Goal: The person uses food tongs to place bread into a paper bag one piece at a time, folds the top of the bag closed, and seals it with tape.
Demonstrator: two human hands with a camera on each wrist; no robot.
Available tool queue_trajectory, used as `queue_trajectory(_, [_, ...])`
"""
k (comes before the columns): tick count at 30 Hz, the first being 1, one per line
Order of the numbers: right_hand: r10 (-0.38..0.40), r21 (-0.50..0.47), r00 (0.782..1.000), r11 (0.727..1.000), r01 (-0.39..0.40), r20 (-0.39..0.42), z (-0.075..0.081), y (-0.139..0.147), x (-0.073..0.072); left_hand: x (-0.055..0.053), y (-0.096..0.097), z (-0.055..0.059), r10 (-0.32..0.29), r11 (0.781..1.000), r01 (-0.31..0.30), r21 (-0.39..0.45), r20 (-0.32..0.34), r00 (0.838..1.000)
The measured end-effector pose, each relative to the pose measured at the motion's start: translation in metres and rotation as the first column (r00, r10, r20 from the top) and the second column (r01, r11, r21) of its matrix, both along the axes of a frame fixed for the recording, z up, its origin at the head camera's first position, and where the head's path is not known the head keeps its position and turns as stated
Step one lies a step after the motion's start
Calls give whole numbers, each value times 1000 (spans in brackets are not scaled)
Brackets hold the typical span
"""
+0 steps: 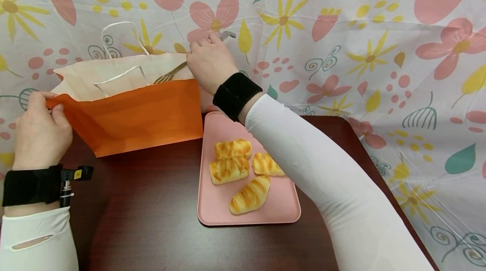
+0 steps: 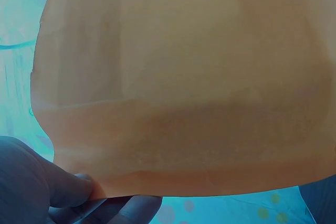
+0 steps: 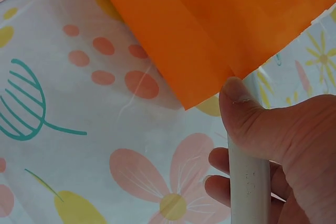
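An orange paper bag (image 1: 140,119) with white rope handles lies tilted, its pale mouth facing up and back. My left hand (image 1: 41,130) pinches the bag's left rim between thumb and fingers; in the left wrist view the fingers (image 2: 68,190) hold the paper edge. At the bag's right end, my right hand (image 1: 212,60) grips the pale cylindrical handle (image 3: 250,182) of a whisk (image 1: 171,73). Its metal wires reach into the bag's mouth, and their far ends are hidden behind the orange front. In the right wrist view, my thumb lies along the handle beside the bag's corner.
A pink tray (image 1: 250,218) stands on the dark wooden table (image 1: 152,220), right of the bag. Several bread pieces lie on it, including a striped roll (image 1: 250,195); my right sleeve covers part of the tray. A flowered cloth (image 1: 379,52) hangs behind.
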State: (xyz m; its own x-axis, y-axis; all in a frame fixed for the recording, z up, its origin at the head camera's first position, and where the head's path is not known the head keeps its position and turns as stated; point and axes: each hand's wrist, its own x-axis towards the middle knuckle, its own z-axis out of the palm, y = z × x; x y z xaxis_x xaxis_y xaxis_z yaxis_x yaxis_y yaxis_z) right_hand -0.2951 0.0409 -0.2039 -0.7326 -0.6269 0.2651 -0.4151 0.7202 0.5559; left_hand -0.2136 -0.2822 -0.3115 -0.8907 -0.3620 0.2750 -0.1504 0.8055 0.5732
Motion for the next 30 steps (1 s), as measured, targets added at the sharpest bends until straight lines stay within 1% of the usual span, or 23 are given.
queue_trajectory(4, [25,-18,1000,1000,-25,-14,1,5,0,-1,-1,-3,2,1000,-2,-4,-1,1000])
queue_trajectory(9, [36,-66,999,997,-36,7,2,15,2,-1,-1,-4,7,1000,-7,5,9,1000])
queue_trajectory(11, [36,-83,999,996,-36,3,3,19,3,-1,-1,-3,8,1000,-8,4,12,1000])
queue_trajectory(17, [57,-126,997,990,-63,-52,2,32,6,-2,-1,-3,9,1000,-9,4,13,1000])
queue_trajectory(22, [50,-176,997,983,-59,-56,0,43,8,-2,-2,-4,9,1000,-9,8,11,1000])
queue_trajectory(30, [32,-259,996,965,-53,-82,-6,64,10,-1,1,-1,12,1000,-12,-7,6,1000])
